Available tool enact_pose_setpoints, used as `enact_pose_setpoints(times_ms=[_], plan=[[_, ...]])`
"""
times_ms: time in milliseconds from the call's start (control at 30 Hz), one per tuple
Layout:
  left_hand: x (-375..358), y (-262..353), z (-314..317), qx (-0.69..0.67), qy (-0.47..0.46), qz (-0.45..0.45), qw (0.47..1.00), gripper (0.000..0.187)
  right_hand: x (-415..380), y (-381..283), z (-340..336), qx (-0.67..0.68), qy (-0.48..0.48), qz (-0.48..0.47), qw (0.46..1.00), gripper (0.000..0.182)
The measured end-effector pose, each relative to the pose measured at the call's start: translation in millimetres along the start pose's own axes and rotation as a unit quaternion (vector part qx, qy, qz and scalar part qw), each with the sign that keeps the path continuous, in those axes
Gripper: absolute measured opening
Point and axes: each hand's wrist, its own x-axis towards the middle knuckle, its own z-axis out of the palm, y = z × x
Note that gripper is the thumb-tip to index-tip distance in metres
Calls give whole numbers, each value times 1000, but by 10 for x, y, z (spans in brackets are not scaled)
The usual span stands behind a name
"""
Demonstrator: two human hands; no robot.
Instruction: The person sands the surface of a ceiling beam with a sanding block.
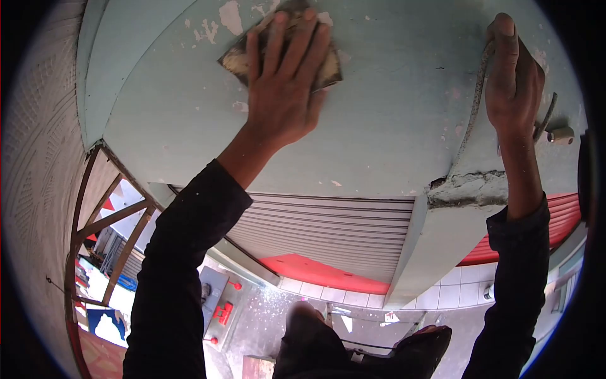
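Nearest me is my dark left sleeve (173, 271). Above-left of the wall's crack (470, 188), my left hand (281, 95) covers a worn sandpaper sheet (329, 72), fingers slightly apart. Above the crack, my right hand (514, 85) is beside a gray strip (470, 120); I can't tell its fingers' grip.

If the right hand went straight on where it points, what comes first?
The way looks free: beyond the right hand only painted wall shows, up to the picture's edge, though depth is unclear.

Pale green wall (379, 126) with chipped patches (231, 17), worn sheet (236, 64) against it.
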Motion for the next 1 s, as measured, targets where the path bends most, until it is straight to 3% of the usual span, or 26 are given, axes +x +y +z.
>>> enact_pose_setpoints(times_ms=[67,133,200,233,300,433,533,600,767,933,1000], plan=[[383,367,-46,-14,6,16,1000,73,28,-56,68,23,54,-59,996,56],[717,649,-90,-21,31,44,998,69,205,-118,380,6,264,-278,923,35],[971,821,-1,-32,83,81,993,68,208,-234,345,-6,254,-284,924,34],[1058,857,64,-60,104,100,988,67,114,-362,94,-11,143,-182,973,38],[1203,853,156,-115,146,140,973,66,85,-434,-89,-24,20,-65,997,46],[1002,578,-4,-77,71,196,975,66,48,-642,-63,-20,43,-53,997,55],[629,204,-85,-36,11,197,980,66,93,-620,-134,-55,-3,-43,998,58],[230,-106,-102,20,-67,144,987,69,120,-606,-158,-68,-33,-37,996,59],[-488,-616,-118,37,-66,93,993,67,105,-548,-45,-11,-3,-54,998,56],[-9,-66,-70,18,-50,70,996,74,135,-494,-58,49,-25,-47,997,48],[329,206,-66,3,-39,78,996,76,134,-409,-49,67,-25,-103,992,38]])
